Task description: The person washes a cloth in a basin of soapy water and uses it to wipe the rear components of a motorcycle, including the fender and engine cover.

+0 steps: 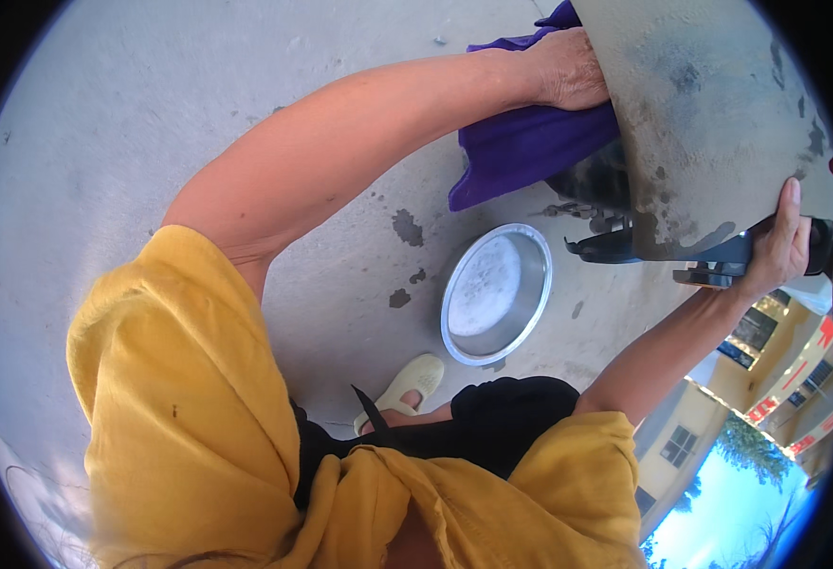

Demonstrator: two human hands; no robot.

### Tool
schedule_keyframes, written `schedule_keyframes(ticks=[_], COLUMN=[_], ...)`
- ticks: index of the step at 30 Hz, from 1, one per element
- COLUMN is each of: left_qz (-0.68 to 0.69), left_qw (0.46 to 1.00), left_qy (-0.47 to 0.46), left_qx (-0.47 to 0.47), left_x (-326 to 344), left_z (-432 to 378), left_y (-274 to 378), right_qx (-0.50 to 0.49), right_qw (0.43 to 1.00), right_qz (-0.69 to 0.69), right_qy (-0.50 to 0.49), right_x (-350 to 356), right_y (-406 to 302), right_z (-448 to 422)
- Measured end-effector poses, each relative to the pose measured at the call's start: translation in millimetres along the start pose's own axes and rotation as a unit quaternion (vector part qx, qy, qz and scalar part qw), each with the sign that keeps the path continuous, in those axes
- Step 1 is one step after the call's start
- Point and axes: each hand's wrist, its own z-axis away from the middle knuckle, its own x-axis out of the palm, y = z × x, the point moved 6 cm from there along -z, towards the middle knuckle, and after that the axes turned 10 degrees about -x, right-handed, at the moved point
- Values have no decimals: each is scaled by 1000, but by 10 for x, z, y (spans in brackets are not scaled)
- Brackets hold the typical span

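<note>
At the top, my left hand (pixel 574 70) holds a purple cloth (pixel 541 146) that spreads out on both sides of it. The fingers are hidden behind the edge of a dusty, wet-spotted curved panel (pixel 708 107), which seems to belong to a vehicle. On the right, my right hand (pixel 779 252) grips a black handle-like part (pixel 820 245) below the panel, with one finger or thumb resting against the panel's surface. Dark fittings (pixel 605 245) show under the panel's lower edge.
A round metal basin (pixel 533 313) with foamy-looking liquid stands on the concrete ground (pixel 345 284), which bears dark wet spots. My foot in a pale clog (pixel 416 380) is close to the basin. Buildings (pixel 679 437) and a tree (pixel 750 448) appear at the lower right.
</note>
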Motion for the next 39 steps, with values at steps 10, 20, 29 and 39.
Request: schedule_keyframes(ticks=[10,20,29,39], left_qz=[99,172,33,160], left_qw=[982,981,993,972], left_qy=[-60,11,-65,-94], left_qx=[-153,94,-90,-145], left_x=[-745,-458,-742,-444], left_z=[750,87,693,250], left_y=[531,217,646,142], right_qx=[52,34,33,60], right_qw=[998,999,999,998], right_qz=[5,-21,-39,-20], right_qy=[33,33,11,-10], right_x=[-153,-21,-3,-58], right_y=[160,117,136,223], right_z=[-42,-8,-78,-81])
